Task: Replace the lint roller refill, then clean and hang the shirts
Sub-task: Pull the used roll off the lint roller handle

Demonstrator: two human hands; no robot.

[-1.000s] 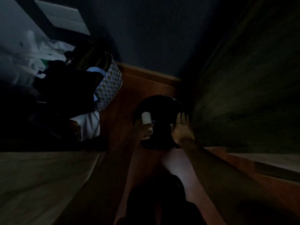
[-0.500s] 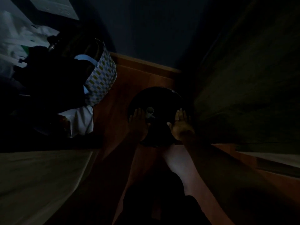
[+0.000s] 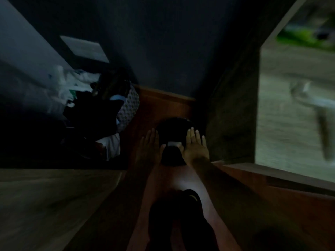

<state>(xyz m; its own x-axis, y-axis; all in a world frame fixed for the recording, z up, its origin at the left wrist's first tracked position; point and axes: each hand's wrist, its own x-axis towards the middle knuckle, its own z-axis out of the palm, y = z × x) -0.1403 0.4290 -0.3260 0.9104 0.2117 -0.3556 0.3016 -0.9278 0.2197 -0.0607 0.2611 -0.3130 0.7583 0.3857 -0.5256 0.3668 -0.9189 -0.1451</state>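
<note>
A round black bin (image 3: 173,123) stands on the reddish wooden floor in a dim corner. My left hand (image 3: 150,144) and my right hand (image 3: 196,146) hover over its near rim, both with fingers straight and spread, holding nothing. Between the two hands a small white roll (image 3: 174,143), the used lint refill, shows against the bin's dark inside. I cannot tell whether it is falling or lying there. No lint roller handle is in view.
A patterned laundry basket (image 3: 129,105) piled with dark and white clothes sits at the left, with a white shirt (image 3: 111,146) hanging beside it. A dark wall backs the corner. A bright doorway (image 3: 293,105) opens on the right. A pale surface (image 3: 54,205) fills the lower left.
One second ago my left hand gripped the white roll above the bin. It has let go, and the roll now sits lower between my two open hands. The camera has tilted up and right.
</note>
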